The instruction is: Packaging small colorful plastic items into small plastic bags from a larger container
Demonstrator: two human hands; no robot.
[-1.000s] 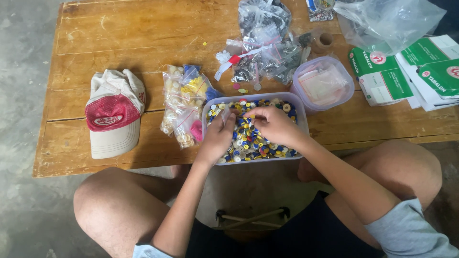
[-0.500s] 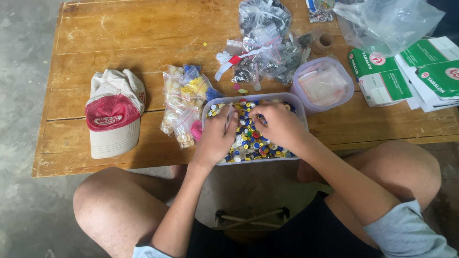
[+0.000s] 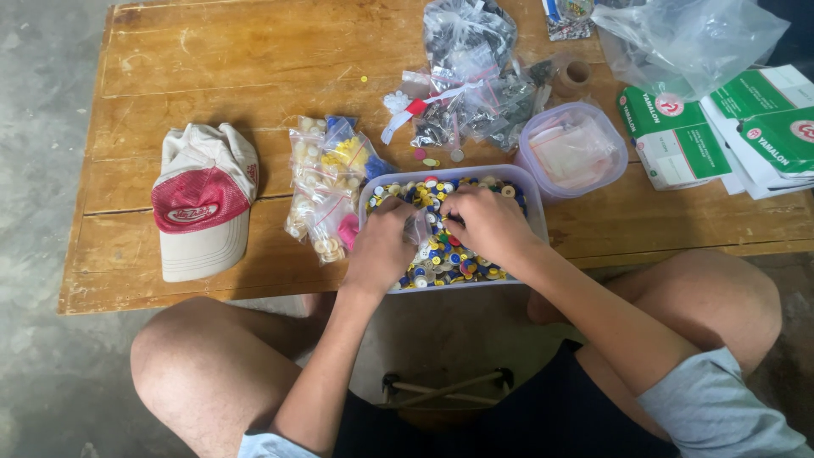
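A clear rectangular tub (image 3: 536, 197) full of small coloured buttons (image 3: 449, 254) stands at the near edge of the wooden table (image 3: 212, 68). Both my hands are inside it. My left hand (image 3: 383, 248) is curled at the tub's left side and pinches a small clear bag (image 3: 417, 227). My right hand (image 3: 489, 225) rests on the buttons just right of that bag, with its fingertips bent down at the bag's top. Whether they hold a button is hidden.
Small zip bags of sorted buttons (image 3: 326, 182) lie left of the tub, and a red and beige cap (image 3: 203, 199) further left. Behind are a heap of clear bags (image 3: 471, 85), a round lidded tub (image 3: 572, 153), green and white boxes (image 3: 678, 140) and a large plastic bag (image 3: 687, 38).
Both hands have drawn closer together over the middle of the tub, and the right hand has shifted left towards the small bag.
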